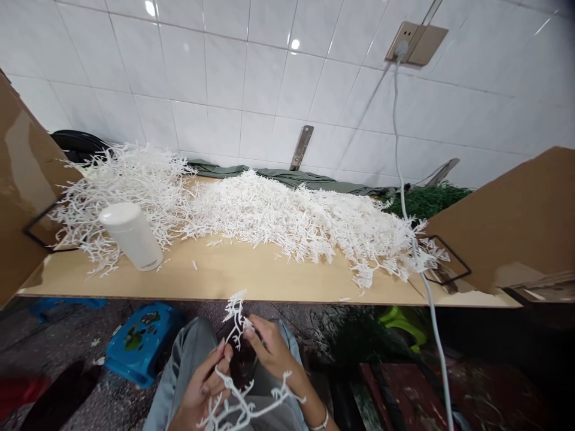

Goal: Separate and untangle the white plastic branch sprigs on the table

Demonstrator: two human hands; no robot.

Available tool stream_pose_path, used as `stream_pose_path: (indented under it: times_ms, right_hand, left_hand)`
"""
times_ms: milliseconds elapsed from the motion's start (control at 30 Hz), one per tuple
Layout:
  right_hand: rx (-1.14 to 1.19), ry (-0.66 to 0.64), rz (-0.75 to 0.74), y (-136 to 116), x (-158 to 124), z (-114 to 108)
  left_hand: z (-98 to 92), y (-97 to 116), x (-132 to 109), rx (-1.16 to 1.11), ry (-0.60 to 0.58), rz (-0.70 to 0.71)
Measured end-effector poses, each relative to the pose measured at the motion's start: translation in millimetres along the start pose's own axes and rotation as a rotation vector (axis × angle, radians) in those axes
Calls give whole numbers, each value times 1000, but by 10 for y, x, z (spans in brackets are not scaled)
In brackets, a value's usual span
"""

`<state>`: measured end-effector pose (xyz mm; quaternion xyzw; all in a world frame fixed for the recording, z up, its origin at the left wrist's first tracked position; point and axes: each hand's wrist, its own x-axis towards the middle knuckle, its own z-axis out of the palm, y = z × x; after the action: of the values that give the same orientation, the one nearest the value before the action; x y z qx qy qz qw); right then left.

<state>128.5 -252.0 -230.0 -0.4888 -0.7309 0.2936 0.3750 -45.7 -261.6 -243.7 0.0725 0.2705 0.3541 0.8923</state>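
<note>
Nearest, below the desk's front edge: a white branched sprig (246,408) juts up from the bottom of view, between the forearms. Left hand (207,378) closed, thumb and fingers together on the stem of a white plastic-looking branch (235,320); whether sprig and branch are one piece, cannot tell. Branch tip stands just short of the desk's front edge, around its middle. Right hand (273,350) at the branch's side, thumb and forefinger pinched together on a small white piece (247,324); whether that piece is joined to the branch, unclear. Pale bracelet (320,421) on right wrist. Both hands above the person's lap, grey-blue trousers (193,341) either side.

Left of the knees, on a speckled floor: blue stool (140,342) with a coloured picture on its seat.

Desk (251,281), pale wood: bare strip along the front edge, a few loose white scraps there. White bottle (131,236) upright toward the front left corner. Behind, a long heap of white branches (265,215) runs nearly from left end to right end. Brown cardboard panels at both ends, left (27,191) and right (507,221).

Along the back edge, dark green cloth (278,174); green foliage (433,199) toward the back right corner. Farthest, white tiled wall (224,72); white cable (397,120) drops from a socket plate (415,45), crossing the desk's right part.
</note>
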Motion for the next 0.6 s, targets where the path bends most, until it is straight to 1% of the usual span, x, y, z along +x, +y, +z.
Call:
stream_pose_path:
  times_ms: [133, 267, 400, 500, 600]
  right_hand:
    - [45, 105, 8, 0, -45, -16]
    - [50, 109, -40, 6, -62, -86]
    - [24, 127, -61, 10, -83, -138]
    - [-11, 159, -28, -8, -83, -161]
    - [-18, 221, -19, -15, -60, -207]
  left_hand:
    - [26, -73, 9, 57, -76, -54]
    - [64, -124, 2, 94, -81, -66]
    - [37, -150, 5, 103, -77, -68]
    - [20, -143, 26, 112, -126, -97]
    - [83, -122, 38, 116, -167, -130]
